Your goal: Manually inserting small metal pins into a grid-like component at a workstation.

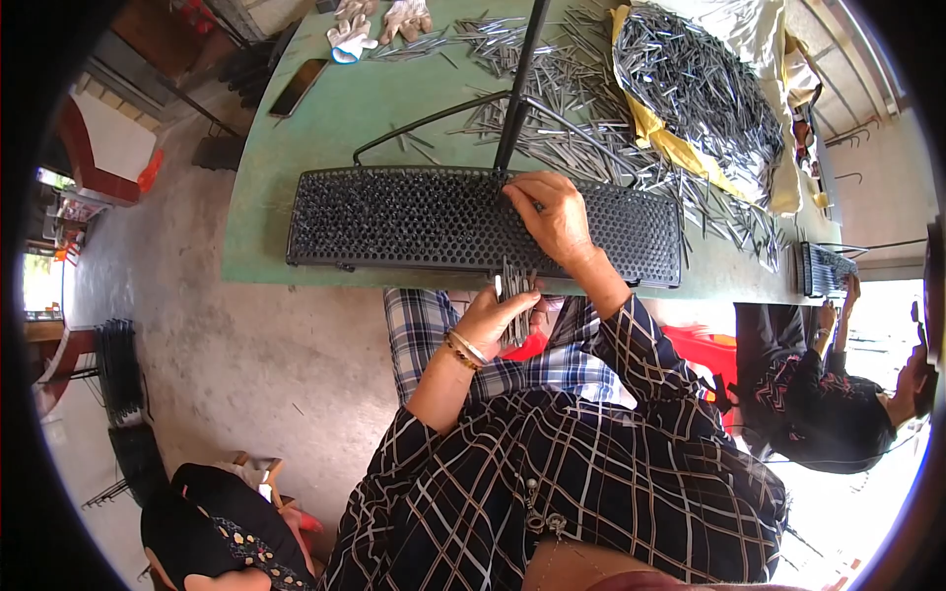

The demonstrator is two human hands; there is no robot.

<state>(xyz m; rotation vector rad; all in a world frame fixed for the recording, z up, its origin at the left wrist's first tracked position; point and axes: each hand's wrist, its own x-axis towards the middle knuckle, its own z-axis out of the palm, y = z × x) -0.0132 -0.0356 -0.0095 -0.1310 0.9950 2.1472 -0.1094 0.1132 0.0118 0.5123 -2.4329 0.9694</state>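
Observation:
In front of me on the table's near edge lies a long black rack (394, 222) full of small round holes. Many holes in its left part look filled, while those toward the right end look open. My left hand (493, 320), just below the rack's front edge, is closed around a bundle of thin metal rods (514, 286) that stick up from the fist. Over the middle of the rack, my right hand (552, 217) has thumb and fingers pinched together against its surface. Whatever lies between those fingertips is too small or hidden to make out.
Loose metal rods (552, 89) spread over the green table (261, 217), beside a yellow-edged sack (690, 89) heaped with more. A dark frame with an upright post (522, 79) rises behind the rack. Gloves (350, 39) and a phone (299, 87) lie far left. A co-worker (828, 414) sits right.

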